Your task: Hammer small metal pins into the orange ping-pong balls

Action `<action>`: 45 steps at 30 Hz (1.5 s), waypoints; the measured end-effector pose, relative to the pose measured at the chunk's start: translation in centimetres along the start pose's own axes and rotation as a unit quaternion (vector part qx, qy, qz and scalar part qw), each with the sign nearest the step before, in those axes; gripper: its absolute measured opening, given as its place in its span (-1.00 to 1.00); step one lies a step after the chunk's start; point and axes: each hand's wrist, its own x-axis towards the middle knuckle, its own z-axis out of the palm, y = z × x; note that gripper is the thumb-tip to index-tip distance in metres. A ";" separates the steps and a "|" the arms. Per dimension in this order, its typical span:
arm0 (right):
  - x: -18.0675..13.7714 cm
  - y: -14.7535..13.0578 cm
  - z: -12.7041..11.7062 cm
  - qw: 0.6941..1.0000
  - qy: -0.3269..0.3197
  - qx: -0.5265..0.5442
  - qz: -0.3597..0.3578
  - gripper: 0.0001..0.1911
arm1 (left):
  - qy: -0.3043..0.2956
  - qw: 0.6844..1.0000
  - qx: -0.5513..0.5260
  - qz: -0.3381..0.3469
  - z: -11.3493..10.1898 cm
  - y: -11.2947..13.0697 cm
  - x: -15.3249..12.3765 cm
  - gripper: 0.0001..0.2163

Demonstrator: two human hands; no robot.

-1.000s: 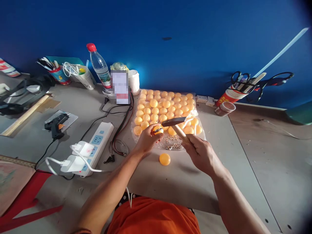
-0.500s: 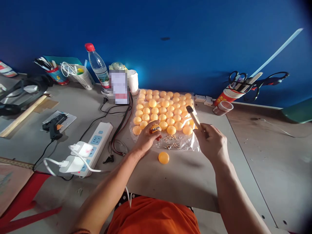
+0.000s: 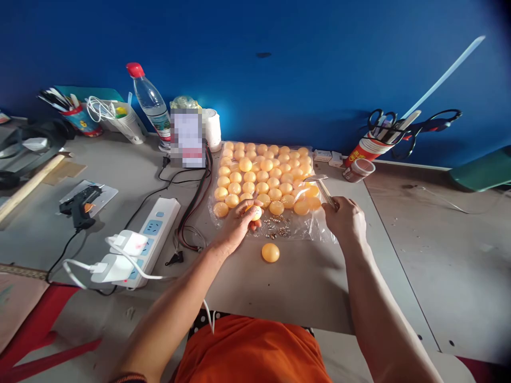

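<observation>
My left hand (image 3: 235, 223) is closed around a small orange ball (image 3: 256, 214), its fingertips curled about it at the near edge of a clear plastic bag. To the right, my right hand (image 3: 346, 222) grips a small hammer (image 3: 326, 192) by the handle; its metal head lies crosswise over the bag's right side. Rows of orange balls (image 3: 262, 188) fill the bag. On its near flap lie tiny shiny metal pieces (image 3: 278, 227), too small to name. One loose orange ball (image 3: 270, 253) rests on the table just in front of me.
A white power strip (image 3: 154, 234) with plugged-in chargers is left of my forearm, a glue gun (image 3: 82, 205) beyond it. Behind stand a water bottle (image 3: 149, 103) and a blurred-out upright panel (image 3: 187, 137). At the right are a red cup of tools (image 3: 367, 146) and a small jar (image 3: 359, 170).
The hammer has swung in my right hand, its head now sideways instead of facing me. The ball in my left hand has turned, and its silvery beads no longer show. The view shifted slightly.
</observation>
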 end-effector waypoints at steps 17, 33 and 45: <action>-0.2 0.0 -0.5 0.988 0.109 0.096 -0.057 -0.64 | 0.023 0.999 -0.037 0.011 0.5 -0.1 -0.1 -0.70; -5.5 -4.8 -2.7 0.893 -0.296 -0.012 -0.339 -0.70 | 0.036 0.996 -0.078 -0.034 0.9 0.9 0.0 -0.58; -6.2 -5.4 -1.7 0.898 -0.206 -0.006 -0.389 -0.75 | 0.029 0.988 -0.136 -0.062 0.8 1.0 0.2 -0.55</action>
